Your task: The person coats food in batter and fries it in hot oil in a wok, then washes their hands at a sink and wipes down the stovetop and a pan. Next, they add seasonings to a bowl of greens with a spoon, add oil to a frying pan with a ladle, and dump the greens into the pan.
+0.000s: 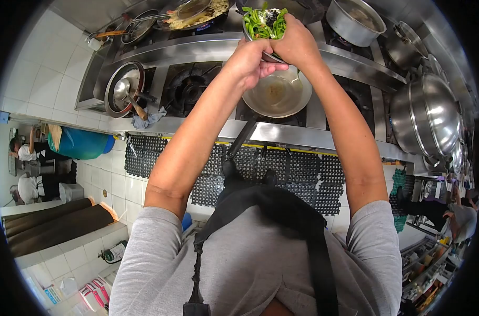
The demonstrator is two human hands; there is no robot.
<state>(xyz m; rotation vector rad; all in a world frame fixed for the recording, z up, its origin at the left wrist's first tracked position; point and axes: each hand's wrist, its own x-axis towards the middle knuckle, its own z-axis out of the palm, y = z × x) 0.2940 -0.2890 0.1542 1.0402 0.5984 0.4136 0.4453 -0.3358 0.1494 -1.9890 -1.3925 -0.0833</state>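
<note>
A bowl of chopped green vegetables [261,23], with white and dark bits on top, is held up over the back of the stove. My left hand [252,62] is closed on its near side, thumb near the rim and fingers curled below. On the right side, my right hand [296,43] grips the same bowl; its fingertips are partly hidden behind the greens. Just below both hands, a frying pan [278,99] sits on the front burner, its inside wet and brownish in the middle. The pan's dark handle [242,138] points toward me.
At the left, a pot [113,100] holds a ladle [122,89] beside a bare burner [188,87]. A wok of yellowish food [200,15] stands at the back left, a pot [356,23] at the back right. Large metal bowls [426,116] crowd the right. Other people are at both sides.
</note>
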